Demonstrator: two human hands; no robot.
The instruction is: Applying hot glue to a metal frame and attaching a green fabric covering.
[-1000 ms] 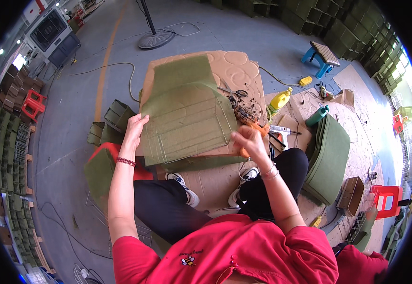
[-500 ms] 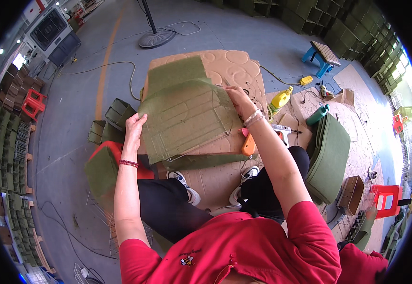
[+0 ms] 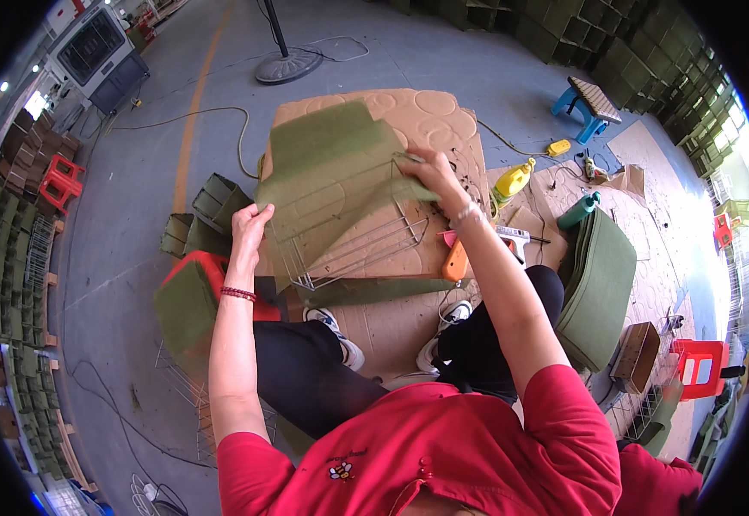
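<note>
Two hands hold the green cloth (image 3: 327,142) from opposite sides, the left hand (image 3: 249,232) pinching its left edge between thumb and fingers, the right hand (image 3: 434,176) closed on its right edge, farther from the body than the left; whether the right fingers also hold wire I cannot tell. The cloth lies on the cardboard (image 3: 430,107) in front of the person, between the hands, its far part flat and its near part draped over the wire frame (image 3: 359,258). The frame's long axis runs across the body, slanting away toward the right: its left end is just beside the left hand, its far right corner near the right hand. Its near right part is bare, below the right hand. An orange tool (image 3: 455,261) is near the cardboard's near right corner, with the glue gun (image 3: 516,241) and yellow bottle (image 3: 512,181) farther right

Half a second ago the cloth covered most of the frame; now its near right edge is raised and folded back, baring the wires. The left hand has hardly moved, while the right is slightly farther right
</note>
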